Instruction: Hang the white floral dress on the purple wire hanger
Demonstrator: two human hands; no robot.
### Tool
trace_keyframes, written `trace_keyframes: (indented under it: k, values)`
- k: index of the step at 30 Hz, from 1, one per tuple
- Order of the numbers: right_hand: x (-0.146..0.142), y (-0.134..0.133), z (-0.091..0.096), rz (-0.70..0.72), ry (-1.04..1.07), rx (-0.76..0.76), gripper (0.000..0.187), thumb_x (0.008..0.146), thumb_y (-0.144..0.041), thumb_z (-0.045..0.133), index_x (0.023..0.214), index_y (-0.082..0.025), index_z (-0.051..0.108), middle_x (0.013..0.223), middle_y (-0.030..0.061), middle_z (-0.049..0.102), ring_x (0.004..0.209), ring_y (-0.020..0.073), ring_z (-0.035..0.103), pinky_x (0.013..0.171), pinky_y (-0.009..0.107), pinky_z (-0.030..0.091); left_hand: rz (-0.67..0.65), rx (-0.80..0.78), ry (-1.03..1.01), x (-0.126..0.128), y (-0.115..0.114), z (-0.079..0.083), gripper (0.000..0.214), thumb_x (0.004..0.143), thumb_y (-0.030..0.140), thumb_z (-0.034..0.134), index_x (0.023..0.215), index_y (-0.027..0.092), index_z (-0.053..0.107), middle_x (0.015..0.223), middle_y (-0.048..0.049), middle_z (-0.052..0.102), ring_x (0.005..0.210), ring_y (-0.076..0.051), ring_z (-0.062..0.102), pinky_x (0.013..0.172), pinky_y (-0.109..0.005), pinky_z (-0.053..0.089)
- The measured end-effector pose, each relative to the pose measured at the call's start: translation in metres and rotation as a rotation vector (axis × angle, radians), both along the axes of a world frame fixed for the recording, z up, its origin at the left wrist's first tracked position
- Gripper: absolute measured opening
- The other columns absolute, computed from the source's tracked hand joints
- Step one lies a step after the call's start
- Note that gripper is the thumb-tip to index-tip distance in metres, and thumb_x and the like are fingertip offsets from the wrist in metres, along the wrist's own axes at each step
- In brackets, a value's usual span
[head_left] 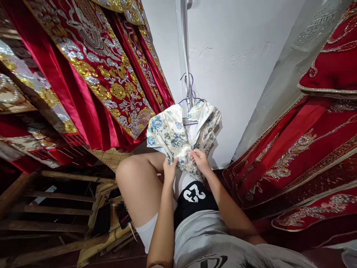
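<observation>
One shirt (172, 128) on hanger (192, 89), dead ahead, long axis fwd, collar (196, 108) far end; L hand (170, 169) pinching lower front, R hand (201, 161) pinching front edge, slightly nearer collar. Red gowns (315, 123) L & R, wall (228, 82) beyond.

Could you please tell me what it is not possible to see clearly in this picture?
All in the head view:
- What the right hand pinches on the floral shirt: covered by its fingers.
- Ends of the purple hanger: hidden by the shirt's shoulders.
- Print on the grey T-shirt: cut off by the bottom edge.
- Small object near the wooden slats: blurred by pixelation.
</observation>
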State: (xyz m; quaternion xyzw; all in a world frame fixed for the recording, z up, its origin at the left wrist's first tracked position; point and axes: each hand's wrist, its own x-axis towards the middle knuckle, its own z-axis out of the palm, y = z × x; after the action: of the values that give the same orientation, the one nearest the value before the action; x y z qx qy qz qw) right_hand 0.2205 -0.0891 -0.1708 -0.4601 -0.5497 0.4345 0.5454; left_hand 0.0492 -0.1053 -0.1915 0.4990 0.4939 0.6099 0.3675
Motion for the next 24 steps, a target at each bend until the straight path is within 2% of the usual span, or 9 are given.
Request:
trace_keyframes:
  k: [3, 4, 6, 9, 12, 16, 19, 24]
  values:
    - [0.005, -0.006, 0.0, 0.017, 0.019, -0.034, 0.033, 0.085, -0.048, 0.056, 0.063, -0.023, 0.052, 0.06, -0.0004, 0.054, 0.056, 0.0151, 0.049, 0.056, 0.029, 0.04, 0.351, 0.217, 0.243, 0.013, -0.008, -0.002, 0.06, 0.084, 0.039, 0.071, 0.137, 0.021, 0.05, 0.141, -0.0172, 0.053, 0.133, -0.032, 0.05, 0.111, -0.046, 0.041]
    - [0.005, -0.007, 0.001, 0.033, 0.021, -0.046, 0.032, 0.084, -0.046, 0.057, 0.063, -0.023, 0.053, 0.058, -0.0008, 0.053, 0.054, 0.0147, 0.048, 0.055, 0.028, 0.039, 0.396, 0.278, 0.32, 0.02, -0.01, -0.002, 0.056, 0.085, 0.036, 0.07, 0.136, 0.022, 0.051, 0.139, -0.0174, 0.054, 0.132, -0.033, 0.048, 0.111, -0.048, 0.039]
    - [0.005, -0.01, 0.004, 0.084, 0.021, -0.067, 0.027, 0.082, -0.042, 0.059, 0.064, -0.021, 0.057, 0.056, -0.0013, 0.055, 0.052, 0.0137, 0.048, 0.054, 0.027, 0.038, 0.309, 0.346, 0.421, 0.034, -0.013, -0.003, 0.042, 0.087, 0.031, 0.066, 0.127, 0.022, 0.055, 0.129, -0.0163, 0.059, 0.126, -0.033, 0.051, 0.109, -0.049, 0.04]
    - [0.004, -0.016, 0.011, 0.174, 0.018, -0.102, 0.02, 0.079, -0.034, 0.059, 0.065, -0.02, 0.062, 0.05, -0.0027, 0.053, 0.048, 0.0118, 0.045, 0.052, 0.025, 0.035, 0.08, 0.3, 0.406, 0.053, -0.013, -0.004, 0.024, 0.087, 0.023, 0.058, 0.11, 0.023, 0.059, 0.108, -0.0112, 0.065, 0.106, -0.028, 0.06, 0.097, -0.044, 0.047]
    - [0.006, -0.022, 0.021, 0.235, 0.035, -0.15, 0.021, 0.078, -0.033, 0.059, 0.063, -0.018, 0.064, 0.042, -0.0052, 0.046, 0.042, 0.0099, 0.038, 0.047, 0.025, 0.03, 0.035, 0.243, 0.339, 0.062, -0.014, -0.004, 0.006, 0.089, 0.024, 0.053, 0.09, 0.023, 0.058, 0.088, -0.0066, 0.064, 0.088, -0.025, 0.061, 0.083, -0.038, 0.049]
    - [0.022, -0.019, 0.039, 0.205, 0.107, -0.192, 0.025, 0.076, -0.04, 0.064, 0.063, -0.019, 0.061, 0.042, -0.0073, 0.041, 0.039, 0.0076, 0.03, 0.042, 0.023, 0.023, -0.024, 0.264, 0.341, 0.061, -0.017, -0.002, 0.016, 0.094, 0.034, 0.054, 0.081, 0.025, 0.059, 0.082, -0.0061, 0.063, 0.081, -0.024, 0.06, 0.077, -0.036, 0.048]
    - [0.035, -0.003, 0.068, 0.154, 0.171, -0.177, 0.028, 0.078, -0.042, 0.067, 0.066, -0.019, 0.058, 0.047, -0.0073, 0.044, 0.04, 0.0064, 0.031, 0.04, 0.021, 0.022, -0.062, 0.257, 0.379, 0.056, -0.015, 0.002, 0.018, 0.093, 0.034, 0.054, 0.079, 0.024, 0.058, 0.08, -0.0058, 0.061, 0.078, -0.023, 0.059, 0.074, -0.035, 0.047]
    - [0.045, 0.045, 0.15, 0.106, 0.329, -0.137, 0.022, 0.082, -0.028, 0.074, 0.071, -0.017, 0.059, 0.054, -0.0045, 0.055, 0.04, 0.0042, 0.036, 0.036, 0.018, 0.025, -0.109, 0.246, 0.422, 0.045, -0.006, 0.01, 0.018, 0.092, 0.032, 0.053, 0.077, 0.023, 0.055, 0.078, -0.0041, 0.06, 0.075, -0.021, 0.057, 0.071, -0.033, 0.045]
